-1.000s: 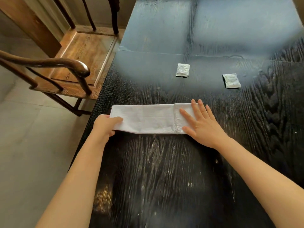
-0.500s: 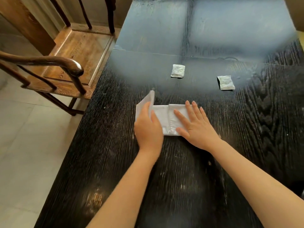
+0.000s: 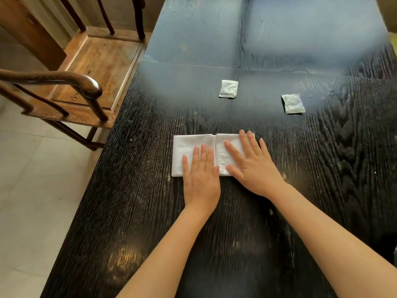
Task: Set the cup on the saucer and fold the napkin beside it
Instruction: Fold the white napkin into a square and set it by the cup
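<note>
Two flat, open hands, left hand (image 3: 200,177) and right hand (image 3: 254,166), press napkin (image 3: 193,143); sachets (image 3: 228,88) beyond

Dark, black-stained wooden bench (image 3: 150,190) with heavy grain and a glossy sheen. Two small white paper sachets beyond the hands, well apart: one (image 3: 228,89) farther and leftward, one (image 3: 293,103) rightward. Brown wooden armchair (image 3: 86,67) left, on pale tiled floor (image 3: 32,190).

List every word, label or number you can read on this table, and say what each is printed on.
None can be read.
Left sachet: dark print, too small and blurred.
Right sachet: faint print, too small and blurred.
Napkin: plain white where it shows.
Table: no markings.
</note>
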### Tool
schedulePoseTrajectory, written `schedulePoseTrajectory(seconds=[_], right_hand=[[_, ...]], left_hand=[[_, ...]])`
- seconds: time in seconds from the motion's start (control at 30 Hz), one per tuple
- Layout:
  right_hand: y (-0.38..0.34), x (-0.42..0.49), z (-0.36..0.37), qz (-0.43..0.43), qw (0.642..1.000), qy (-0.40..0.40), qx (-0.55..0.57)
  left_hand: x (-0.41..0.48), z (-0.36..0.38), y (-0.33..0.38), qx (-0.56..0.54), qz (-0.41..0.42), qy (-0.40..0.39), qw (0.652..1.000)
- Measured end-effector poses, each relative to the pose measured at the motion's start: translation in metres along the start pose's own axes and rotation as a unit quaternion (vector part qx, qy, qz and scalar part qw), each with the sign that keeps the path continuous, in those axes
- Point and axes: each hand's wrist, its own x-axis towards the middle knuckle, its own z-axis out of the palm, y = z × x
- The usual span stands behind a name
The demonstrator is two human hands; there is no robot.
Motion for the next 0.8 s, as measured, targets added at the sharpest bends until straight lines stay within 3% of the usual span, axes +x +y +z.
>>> schedulePoseTrajectory(seconds=[0.17, 0.4, 0.5, 0.6, 0.7, 0.8], right_hand=[[-0.025, -0.02, 0.012, 0.051, 0.998, 0.014, 0.036], [-0.06, -0.039, 0.015, 0.11, 0.991, 0.019, 0.08], [-0.051, -0.04, 0.003, 0.105, 0.983, 0.078, 0.125], [-0.032, -0.02, -0.015, 0.016, 0.983, 0.117, 0.143], [-0.024, 0.009, -0.021, -0.14, 0.988, 0.035, 0.063], [-0.018, 0.021, -0.012, -0.18, 0.983, -0.013, -0.013]], left_hand=[[-0.002, -0.01, -0.019, -0.031, 0.039, -0.021, 0.999], [-0.012, -0.012, 0.004, -0.062, -0.039, 0.005, 0.997], [-0.021, -0.003, 0.006, -0.019, -0.051, -0.005, 0.999], [-0.024, -0.002, 0.006, 0.026, -0.046, 0.001, 0.999], [-0.023, -0.001, 0.005, 0.059, -0.04, -0.008, 0.997], [-0.023, 0.0, 0.004, 0.047, -0.036, -0.05, 0.997]])
